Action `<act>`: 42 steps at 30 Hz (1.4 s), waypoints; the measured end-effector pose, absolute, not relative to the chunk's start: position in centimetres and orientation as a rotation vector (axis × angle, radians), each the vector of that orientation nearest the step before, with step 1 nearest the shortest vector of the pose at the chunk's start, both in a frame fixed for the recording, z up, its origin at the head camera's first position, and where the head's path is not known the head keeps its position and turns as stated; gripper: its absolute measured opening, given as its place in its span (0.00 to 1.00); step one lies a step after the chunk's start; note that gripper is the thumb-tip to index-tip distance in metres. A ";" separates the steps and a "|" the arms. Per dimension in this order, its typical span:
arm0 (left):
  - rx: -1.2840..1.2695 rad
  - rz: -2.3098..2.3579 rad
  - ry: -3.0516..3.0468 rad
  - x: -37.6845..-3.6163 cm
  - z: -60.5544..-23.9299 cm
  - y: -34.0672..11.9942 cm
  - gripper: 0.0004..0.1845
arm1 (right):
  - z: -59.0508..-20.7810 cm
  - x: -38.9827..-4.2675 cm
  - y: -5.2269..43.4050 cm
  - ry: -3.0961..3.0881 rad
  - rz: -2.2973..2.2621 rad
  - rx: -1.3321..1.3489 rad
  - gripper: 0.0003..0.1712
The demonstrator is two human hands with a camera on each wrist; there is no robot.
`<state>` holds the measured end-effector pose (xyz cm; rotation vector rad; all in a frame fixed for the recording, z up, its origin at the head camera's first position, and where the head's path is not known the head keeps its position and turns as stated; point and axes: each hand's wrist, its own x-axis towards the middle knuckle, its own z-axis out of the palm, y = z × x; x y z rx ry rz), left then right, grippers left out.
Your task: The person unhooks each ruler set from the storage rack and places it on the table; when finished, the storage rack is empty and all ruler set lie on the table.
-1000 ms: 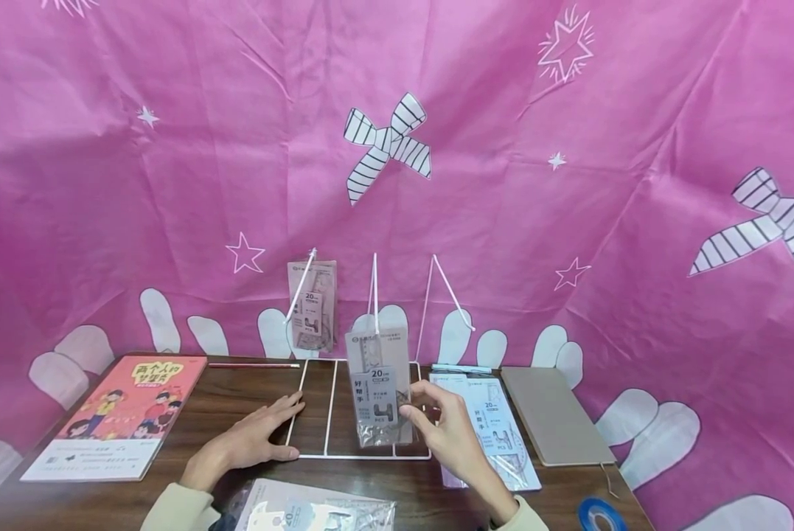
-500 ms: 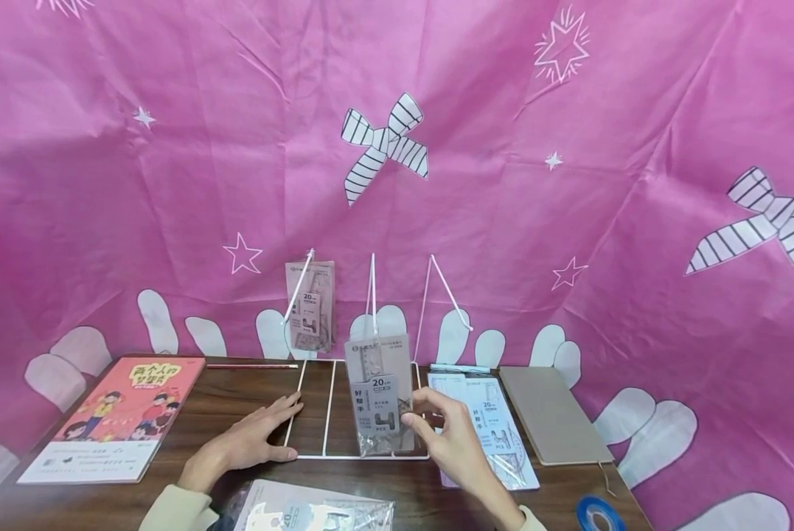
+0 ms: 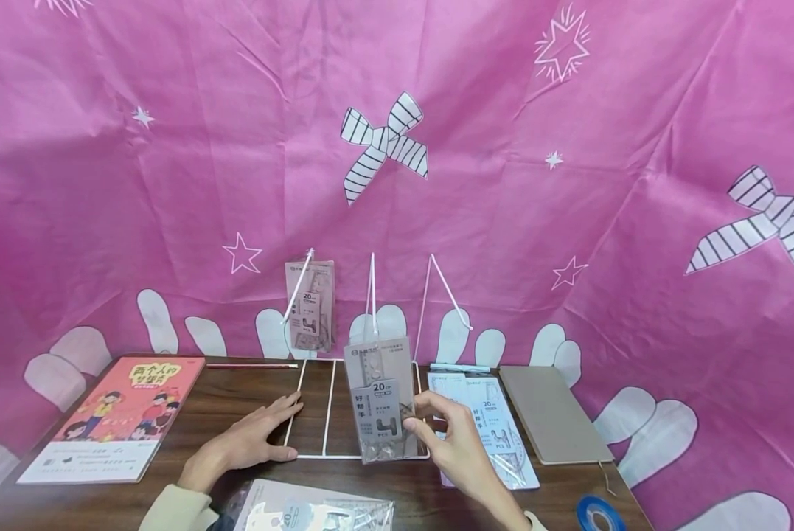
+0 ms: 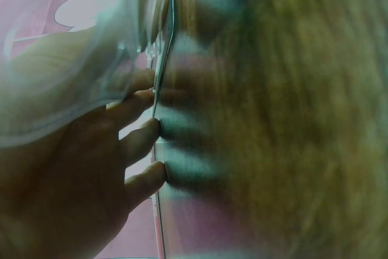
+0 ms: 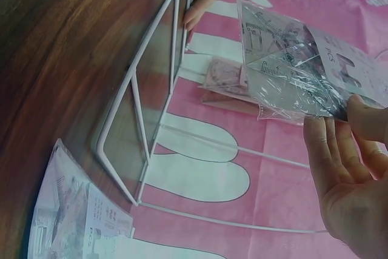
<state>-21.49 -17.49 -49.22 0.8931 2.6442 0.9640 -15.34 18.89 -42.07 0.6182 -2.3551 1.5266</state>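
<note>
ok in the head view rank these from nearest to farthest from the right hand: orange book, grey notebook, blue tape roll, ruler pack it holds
1. Ruler pack, pinched by the right hand, at centre.
2. Grey notebook and blue tape roll, both to its right; too close to call.
3. Orange book, far left.

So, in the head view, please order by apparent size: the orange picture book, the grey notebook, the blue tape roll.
1. Orange picture book, largest.
2. Grey notebook, smaller, though similar distance.
3. Blue tape roll, smallest, partly cut off.
</note>
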 end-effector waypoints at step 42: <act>0.849 0.976 2.613 -21.8 -49.2 -17.6 0.48 | -44.2 -15.4 31.7 -2.826 1.536 1.270 0.03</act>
